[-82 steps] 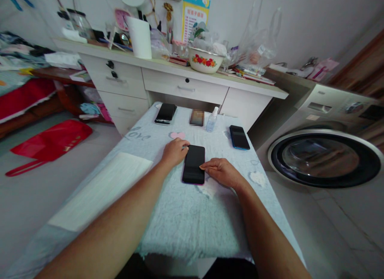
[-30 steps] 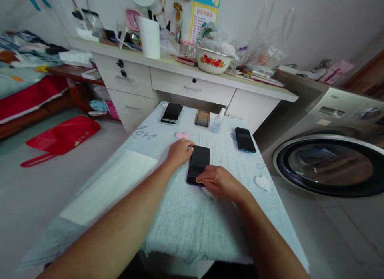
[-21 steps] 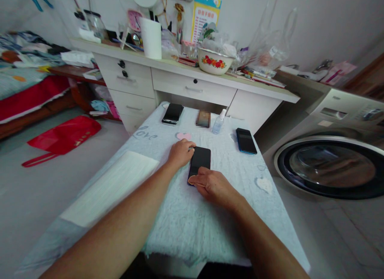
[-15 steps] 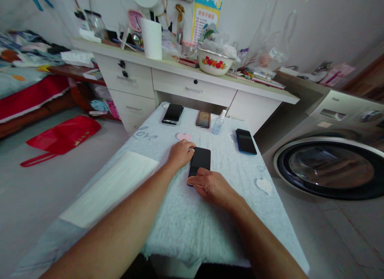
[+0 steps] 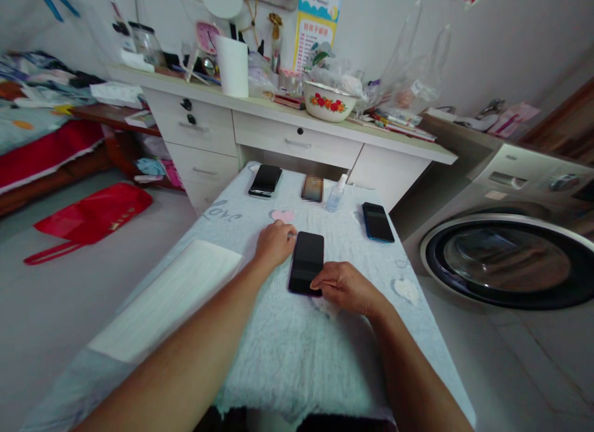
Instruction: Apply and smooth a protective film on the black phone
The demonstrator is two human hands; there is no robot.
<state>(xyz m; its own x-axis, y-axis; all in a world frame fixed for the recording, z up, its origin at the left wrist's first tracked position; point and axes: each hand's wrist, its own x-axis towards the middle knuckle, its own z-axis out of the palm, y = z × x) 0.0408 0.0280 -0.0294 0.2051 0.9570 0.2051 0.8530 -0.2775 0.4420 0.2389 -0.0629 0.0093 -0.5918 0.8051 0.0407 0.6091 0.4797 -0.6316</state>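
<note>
A black-screened smartphone (image 5: 307,259) lies face up on the cloth-covered table (image 5: 288,351). My left hand (image 5: 275,241) is closed at the phone's upper left edge, its fingers bent against that side and the thumb mostly hidden. Over the lower right corner, my right hand (image 5: 343,286) has its fingers drawn together, fingertips on the screen. Whether something small is pinched under them cannot be made out. Farther back are a second dark phone (image 5: 265,181) on the left, a blurred-out card-like item (image 5: 312,188), a clear spray bottle (image 5: 336,194) and a blue-edged phone (image 5: 378,221) on the right.
A long white sheet (image 5: 171,299) lies left of my left forearm. Beyond the table stands a white drawer desk (image 5: 204,130) with a paper roll (image 5: 232,67) and flowered bowl (image 5: 330,102). A washing machine (image 5: 505,190) is at right, a red bag (image 5: 95,212) on the floor.
My right hand has moved right across the phone's lower end, from its lower left corner to its lower right, uncovering more screen. My left hand stays by the upper left edge.
</note>
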